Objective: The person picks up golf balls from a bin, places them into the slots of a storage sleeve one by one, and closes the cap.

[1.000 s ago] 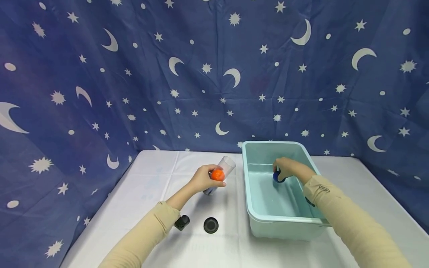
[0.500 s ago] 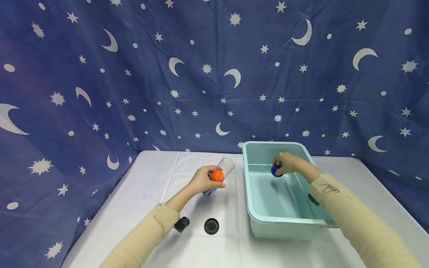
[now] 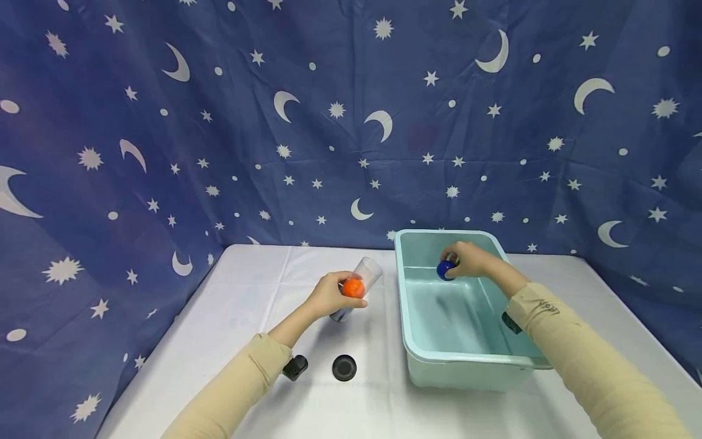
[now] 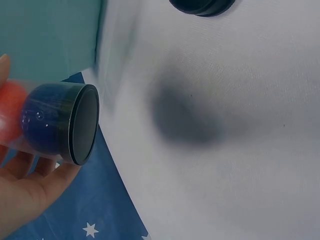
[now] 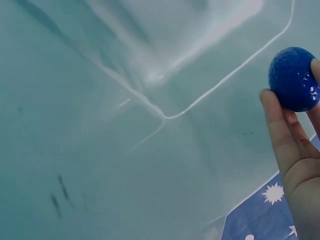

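Tube contents partly hidden behind the left hand (image 3: 329,295): an orange ball (image 3: 353,288) and a blue one (image 4: 42,125) show through. Black lid (image 3: 344,367) lies on the bench (image 3: 247,292) near that forearm. Left hand's fingers are curled round the clear tube (image 3: 359,285), tilted. Right hand (image 3: 471,259) pinches a blue ball (image 3: 445,269) above the teal tub (image 3: 466,366).

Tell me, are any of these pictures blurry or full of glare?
Head view: sharp and evenly lit, though the backdrop edges bow. Left wrist view: the tube is fairly crisp, the table soft, with a dark smudgy shadow on it. Right wrist view: the ball is sharp, while the bin floor shows bright glare streaks and looks blurred.
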Available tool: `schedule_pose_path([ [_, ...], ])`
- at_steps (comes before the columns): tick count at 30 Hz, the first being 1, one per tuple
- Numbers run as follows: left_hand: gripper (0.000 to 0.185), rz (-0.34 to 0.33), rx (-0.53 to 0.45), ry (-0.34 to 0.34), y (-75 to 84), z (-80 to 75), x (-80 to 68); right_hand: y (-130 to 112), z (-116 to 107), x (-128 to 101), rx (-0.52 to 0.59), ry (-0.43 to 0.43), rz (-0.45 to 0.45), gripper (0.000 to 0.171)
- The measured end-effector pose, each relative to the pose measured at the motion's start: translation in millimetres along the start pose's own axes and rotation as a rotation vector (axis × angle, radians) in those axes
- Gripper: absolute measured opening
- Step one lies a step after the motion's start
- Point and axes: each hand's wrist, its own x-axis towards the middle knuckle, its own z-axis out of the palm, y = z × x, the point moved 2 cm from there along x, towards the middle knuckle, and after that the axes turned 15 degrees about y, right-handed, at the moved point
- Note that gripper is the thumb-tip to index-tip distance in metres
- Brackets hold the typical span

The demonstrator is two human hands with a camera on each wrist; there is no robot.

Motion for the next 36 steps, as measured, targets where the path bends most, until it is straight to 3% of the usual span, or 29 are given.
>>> schedule_pose_path([
  [12, 0.053, 0.004, 0.010, 0.007, 8.2, 0.0, 3.3, 0, -18, -2, 0.036, 0.070, 0.018, 0.034],
  [18, 0.053, -0.001, 0.012, -0.016, 5.9, 3.7, 2.6, 3, -18, -9, 0.117, 0.110, 0.035, 0.034],
  [24, 0.053, 0.040, 0.008, -0.020, 4.6, 3.8, 4.7, 0, -22, -15, 0.188, 0.129, 0.061, 0.036],
  [36, 0.054, 0.056, 0.021, -0.033, 7.3, 0.3, 8.4, -2, -33, -12, 0.256, 0.154, 0.113, 0.038],
])
